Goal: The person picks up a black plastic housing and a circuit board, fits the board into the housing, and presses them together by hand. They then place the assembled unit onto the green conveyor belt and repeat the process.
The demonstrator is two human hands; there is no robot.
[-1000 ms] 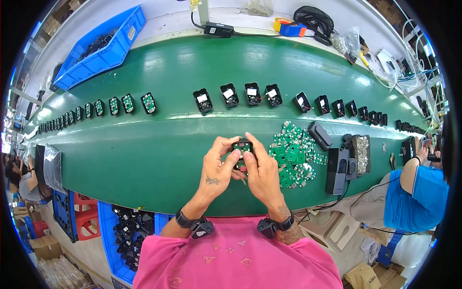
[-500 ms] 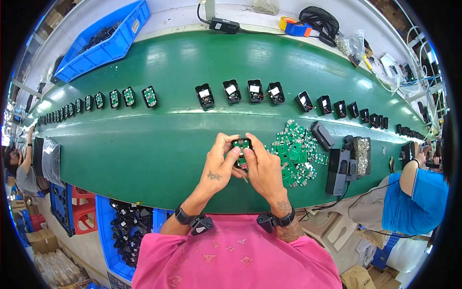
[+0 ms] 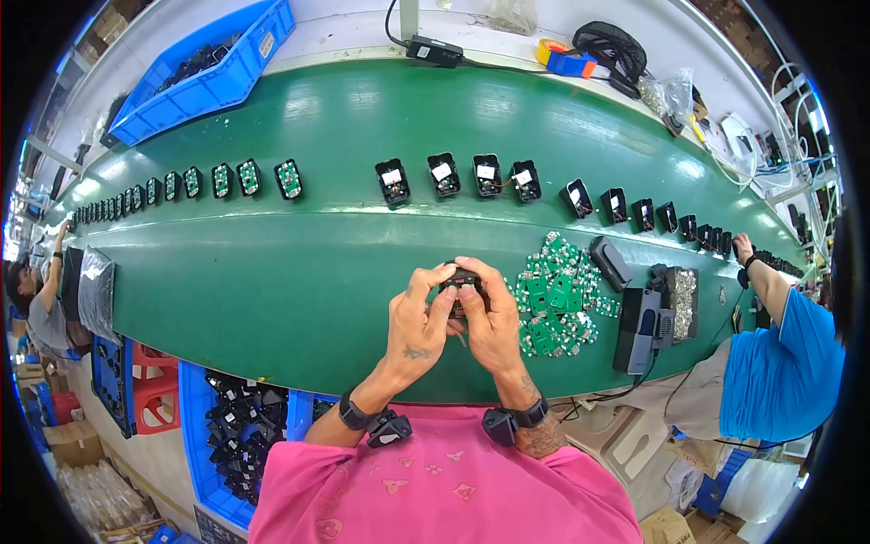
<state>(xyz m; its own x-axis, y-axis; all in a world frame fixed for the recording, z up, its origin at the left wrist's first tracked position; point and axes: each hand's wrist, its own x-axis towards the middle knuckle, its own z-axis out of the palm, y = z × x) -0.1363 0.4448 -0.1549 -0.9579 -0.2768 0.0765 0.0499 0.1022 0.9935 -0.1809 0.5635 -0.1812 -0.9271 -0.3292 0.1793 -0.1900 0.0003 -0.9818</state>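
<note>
The left hand (image 3: 417, 319) and right hand (image 3: 495, 332) jointly grasp a black case (image 3: 460, 278) from opposite sides. The case is positioned over the bench (image 3: 245, 299), left of the green boards (image 3: 562, 293). Open housings (image 3: 444, 175) stand in a row beyond the hands; a blue bin (image 3: 195, 108) is at far left.

Btwn our fingers (image 3: 482, 269), the blk box (image 3: 460, 280) now shows us mostly dark surface, w/ far less green than 1 sec ago. Well R of our fingers, a co-worker's bare arm (image 3: 770, 281) is now stretched out, hand at the R row of housings (image 3: 669, 217). Far L, another co-worker's forearm (image 3: 53, 272) is now raised, hand higher.
</note>
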